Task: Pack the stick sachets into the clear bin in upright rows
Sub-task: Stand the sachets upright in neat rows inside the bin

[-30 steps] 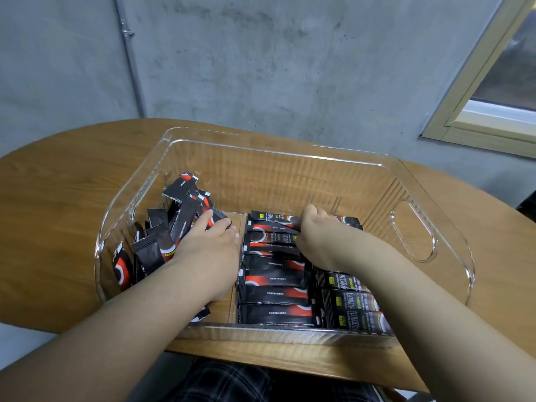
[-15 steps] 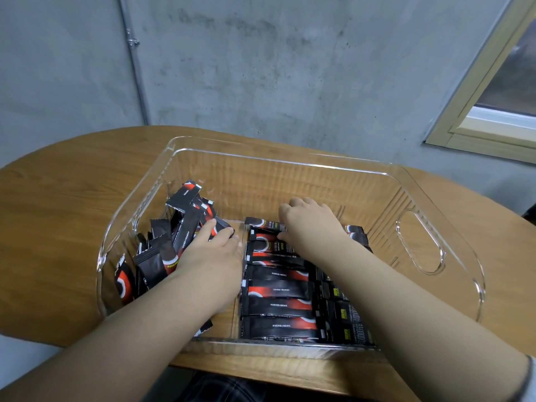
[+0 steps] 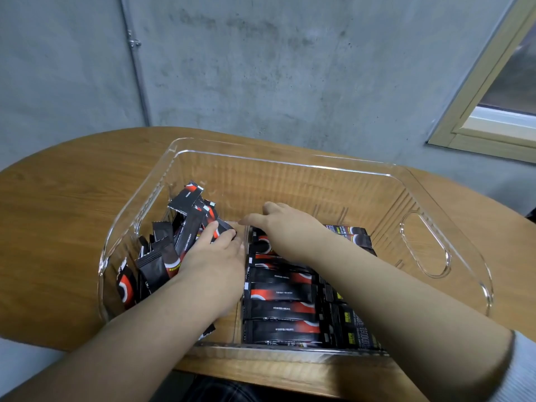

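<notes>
Head view: the clear bin (image 3: 443,250) is being shown on the wooden table (image 3: 58,221), close to the table's near edge, with both forearms reaching into it. The left hand (image 3: 214,262) is being pressed, fingers loosely spread and nothing pinched, against the leaning bundle of stick sachets (image 3: 185,227) at the bin's left wall. The right hand (image 3: 287,227) is being laid flat, fingers extended and gripping nothing, over the far end of the row of sachets (image 3: 281,297) stacked from the bin's near wall toward its middle. Compared with half a second ago, the right hand is being seen further left, its fingertips now reaching past the row toward the left bundle, and more of the sachets (image 3: 353,236) on its right are being uncovered. The left hand is being kept in nearly the same place.
</notes>
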A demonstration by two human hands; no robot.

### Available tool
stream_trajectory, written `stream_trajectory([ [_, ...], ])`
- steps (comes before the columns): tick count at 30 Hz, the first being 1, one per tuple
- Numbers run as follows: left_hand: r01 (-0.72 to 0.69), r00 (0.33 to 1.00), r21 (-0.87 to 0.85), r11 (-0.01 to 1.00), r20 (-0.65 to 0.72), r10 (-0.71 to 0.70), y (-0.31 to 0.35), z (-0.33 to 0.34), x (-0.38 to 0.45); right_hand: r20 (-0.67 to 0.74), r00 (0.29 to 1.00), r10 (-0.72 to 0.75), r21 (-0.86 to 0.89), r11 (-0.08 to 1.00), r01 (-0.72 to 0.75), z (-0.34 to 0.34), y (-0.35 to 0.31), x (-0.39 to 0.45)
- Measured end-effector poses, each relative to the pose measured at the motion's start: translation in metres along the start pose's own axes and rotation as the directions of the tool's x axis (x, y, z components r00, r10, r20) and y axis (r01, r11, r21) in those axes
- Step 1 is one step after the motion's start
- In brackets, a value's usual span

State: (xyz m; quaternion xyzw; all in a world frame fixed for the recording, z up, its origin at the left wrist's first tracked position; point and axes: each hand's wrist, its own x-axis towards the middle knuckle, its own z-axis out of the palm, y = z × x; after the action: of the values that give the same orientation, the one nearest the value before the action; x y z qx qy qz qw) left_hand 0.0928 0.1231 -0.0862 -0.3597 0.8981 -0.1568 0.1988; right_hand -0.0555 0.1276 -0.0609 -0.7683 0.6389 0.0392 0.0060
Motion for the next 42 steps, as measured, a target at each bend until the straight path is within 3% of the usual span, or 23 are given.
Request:
stream_trajectory([
  [5,-0.006,1.000,-0.004,1.000,-0.010,0.006,-0.001,0.001,0.000,0.081,0.996,0.035,-0.009,0.999,-0.034,0.001,0.004,0.005],
  [7,-0.009,1.000,-0.001,1.000,-0.004,0.009,-0.001,0.002,0.000,0.029,0.999,0.025,0.051,0.998,-0.026,0.002,0.005,0.010],
  [10,-0.005,1.000,-0.007,1.000,-0.006,0.005,-0.001,0.003,0.001,-0.091,0.996,0.005,0.277,0.961,0.021,-0.005,0.000,0.021],
  [14,-0.004,1.000,-0.003,1.000,0.002,0.004,0.000,0.002,0.003,-0.054,0.998,0.034,0.634,0.773,0.008,-0.025,-0.019,0.041],
  [17,-0.004,1.000,-0.003,1.000,0.024,0.004,0.001,0.001,0.004,-0.016,0.996,0.084,0.854,0.520,-0.030,-0.035,-0.033,0.055],
  [20,-0.015,0.999,-0.026,1.000,0.041,0.016,0.001,-0.003,0.004,0.145,0.986,0.088,0.876,0.452,-0.169,-0.045,-0.039,0.067],
  [23,-0.033,0.998,-0.037,0.999,0.051,0.035,0.001,-0.005,0.003,0.344,0.937,0.062,0.810,0.485,-0.329,-0.051,-0.044,0.076],
  [25,-0.045,0.997,-0.025,0.999,0.059,0.046,0.000,-0.006,0.002,0.393,0.918,0.053,0.783,0.504,-0.364,-0.054,-0.050,0.078],
  [29,-0.052,0.996,0.002,0.999,0.070,0.051,-0.001,-0.007,0.002,0.416,0.907,0.063,0.813,0.421,-0.403,-0.053,-0.055,0.083],
  [37,-0.019,0.997,0.010,1.000,0.078,0.018,0.000,-0.011,0.002,0.282,0.958,0.047,0.945,0.159,-0.286,-0.044,-0.043,0.074],
  [42,0.009,0.998,-0.011,1.000,0.060,-0.008,0.001,-0.003,0.004,0.037,0.994,0.100,0.986,0.156,-0.052,-0.049,-0.040,0.069],
])
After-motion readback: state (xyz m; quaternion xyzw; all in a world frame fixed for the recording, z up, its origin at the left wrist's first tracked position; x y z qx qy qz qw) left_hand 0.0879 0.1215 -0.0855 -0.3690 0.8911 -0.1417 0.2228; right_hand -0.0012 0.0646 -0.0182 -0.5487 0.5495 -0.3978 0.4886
